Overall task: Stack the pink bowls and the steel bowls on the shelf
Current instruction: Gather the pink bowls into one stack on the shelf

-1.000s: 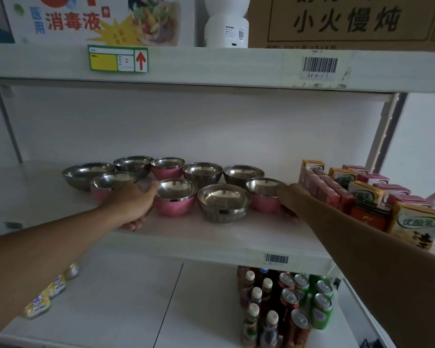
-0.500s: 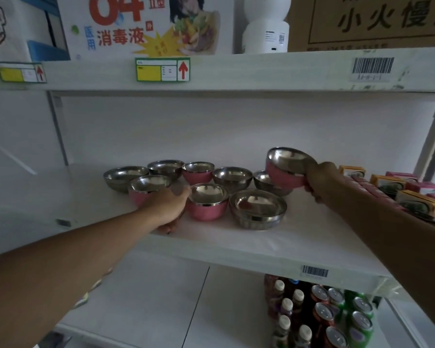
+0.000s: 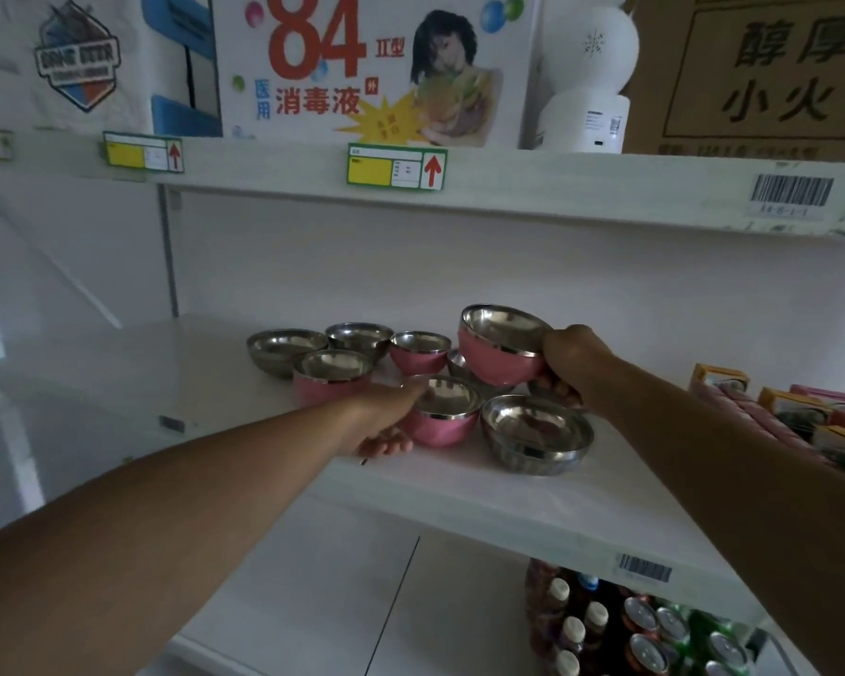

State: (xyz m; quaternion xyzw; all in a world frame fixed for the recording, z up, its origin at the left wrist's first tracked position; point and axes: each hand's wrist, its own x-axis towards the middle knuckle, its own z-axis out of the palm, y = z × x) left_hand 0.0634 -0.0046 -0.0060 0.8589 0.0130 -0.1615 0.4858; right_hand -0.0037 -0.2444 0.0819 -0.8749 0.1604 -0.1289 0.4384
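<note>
Several pink and steel bowls stand on the white shelf (image 3: 532,509). My right hand (image 3: 569,365) holds a pink bowl (image 3: 501,346) by its rim, lifted above the others and tilted. My left hand (image 3: 386,417) grips the near pink bowl (image 3: 442,414), which rests on the shelf. Another pink bowl (image 3: 330,375) sits at the left front, and one more pink bowl (image 3: 419,352) at the back. Steel bowls stand at the back left (image 3: 286,348), back middle (image 3: 359,336) and front right (image 3: 537,434). One steel bowl (image 3: 457,363) is mostly hidden behind the lifted bowl.
Drink cartons (image 3: 796,412) fill the shelf's right end. Bottles and cans (image 3: 620,622) stand on the lower shelf. The upper shelf (image 3: 557,187) hangs close overhead, carrying a disinfectant box (image 3: 372,65) and a white bottle (image 3: 586,75). The shelf's left part is bare.
My right hand took the pink bowl from the right end of the row, lifted it and carried it left over the other bowls. My left hand closed on the near pink bowl. The view shifted left.
</note>
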